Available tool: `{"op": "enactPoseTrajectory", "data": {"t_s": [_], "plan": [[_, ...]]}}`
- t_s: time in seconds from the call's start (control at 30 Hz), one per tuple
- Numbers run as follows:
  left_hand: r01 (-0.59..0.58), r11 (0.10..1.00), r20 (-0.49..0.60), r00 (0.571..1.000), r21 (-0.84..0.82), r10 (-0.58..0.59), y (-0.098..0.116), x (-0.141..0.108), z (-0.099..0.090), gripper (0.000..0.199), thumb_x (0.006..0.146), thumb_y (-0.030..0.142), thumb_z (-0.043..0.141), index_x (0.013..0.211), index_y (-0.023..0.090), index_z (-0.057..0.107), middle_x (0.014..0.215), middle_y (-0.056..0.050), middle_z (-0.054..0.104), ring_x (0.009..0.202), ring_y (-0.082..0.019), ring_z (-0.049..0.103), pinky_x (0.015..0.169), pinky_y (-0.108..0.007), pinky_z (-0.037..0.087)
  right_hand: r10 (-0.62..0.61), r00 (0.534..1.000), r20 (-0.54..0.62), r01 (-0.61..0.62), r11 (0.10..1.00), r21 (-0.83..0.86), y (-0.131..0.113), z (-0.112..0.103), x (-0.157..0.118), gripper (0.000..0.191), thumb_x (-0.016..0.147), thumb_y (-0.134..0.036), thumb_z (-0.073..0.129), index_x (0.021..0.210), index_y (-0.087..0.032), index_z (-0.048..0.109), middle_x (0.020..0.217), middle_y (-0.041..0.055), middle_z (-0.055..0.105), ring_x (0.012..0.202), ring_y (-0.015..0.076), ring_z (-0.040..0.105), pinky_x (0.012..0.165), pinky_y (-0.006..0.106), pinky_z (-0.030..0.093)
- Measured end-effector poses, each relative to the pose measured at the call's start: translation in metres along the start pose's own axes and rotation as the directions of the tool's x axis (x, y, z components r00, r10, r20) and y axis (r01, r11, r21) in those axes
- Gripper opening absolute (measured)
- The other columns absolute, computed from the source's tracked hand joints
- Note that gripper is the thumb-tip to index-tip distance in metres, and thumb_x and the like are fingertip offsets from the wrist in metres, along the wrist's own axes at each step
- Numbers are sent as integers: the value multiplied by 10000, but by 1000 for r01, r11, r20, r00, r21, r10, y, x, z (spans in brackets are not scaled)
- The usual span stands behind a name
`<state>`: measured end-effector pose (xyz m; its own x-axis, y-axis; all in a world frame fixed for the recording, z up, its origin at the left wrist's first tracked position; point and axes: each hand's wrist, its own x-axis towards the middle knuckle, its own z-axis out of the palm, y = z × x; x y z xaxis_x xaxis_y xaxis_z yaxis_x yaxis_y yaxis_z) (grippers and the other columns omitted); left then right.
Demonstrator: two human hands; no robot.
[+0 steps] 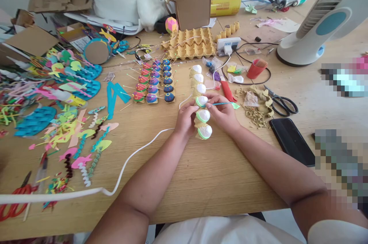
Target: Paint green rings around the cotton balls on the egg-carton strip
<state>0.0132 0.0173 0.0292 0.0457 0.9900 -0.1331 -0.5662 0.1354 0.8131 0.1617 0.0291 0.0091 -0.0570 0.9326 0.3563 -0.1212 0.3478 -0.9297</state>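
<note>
Bench (218, 175) middle: egg-carton strip (203, 115), long axis running front to back. Left hand (186, 118) nearer, fingers gripping its left side. Right hand (224, 113) just right of it, fingers pinching blue stick (220, 103), tip at a green-edged white dome (202, 100)

Tan egg-carton strip (198, 93), single row pointing away from the viewer, six cups capped with rounded white domes (204, 114), nearest three edged in bright green bands (204, 136), slim blue tool (222, 103) crosswise, one end at the third-nearest dome.
</note>
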Motion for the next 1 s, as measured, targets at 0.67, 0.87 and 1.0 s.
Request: {"op": "enactPoseTrajectory", "data": {"t_s": [0.67, 0.87, 1.0], "plan": [[-90, 995, -65, 994, -35, 88, -5, -2, 4, 219, 770, 288, 779, 924, 155, 861, 948, -85, 851, 1221, -291, 772, 1044, -347, 575, 26, 999, -35, -26, 1000, 10, 5, 1, 2, 370, 872, -589, 853, 845, -267, 673, 1222, 68, 789, 1159, 245, 724, 1079, 457, 564], [-55, 998, -116, 992, -14, 53, -6, 0, 3, 144, 762, 262, 824, 871, 176, 864, 860, -60, 835, 1107, -288, 799, 966, -357, 594, 42, 999, -20, -42, 999, 26, 2, 1, 0, 385, 860, -607, 857, 845, -264, 681, 1229, 72, 780, 1164, 247, 713, 1083, 456, 555], [-73, 997, -133, 988, 38, 77, -7, 0, 0, 93, 759, 249, 841, 826, 188, 863, 780, -21, 798, 854, -210, 771, 783, -289, 557, 36, 999, -19, -35, 999, 22, 0, 0, 0, 386, 864, -610, 852, 851, -263, 682, 1181, 64, 772, 1136, 242, 706, 1091, 462, 548]]}}
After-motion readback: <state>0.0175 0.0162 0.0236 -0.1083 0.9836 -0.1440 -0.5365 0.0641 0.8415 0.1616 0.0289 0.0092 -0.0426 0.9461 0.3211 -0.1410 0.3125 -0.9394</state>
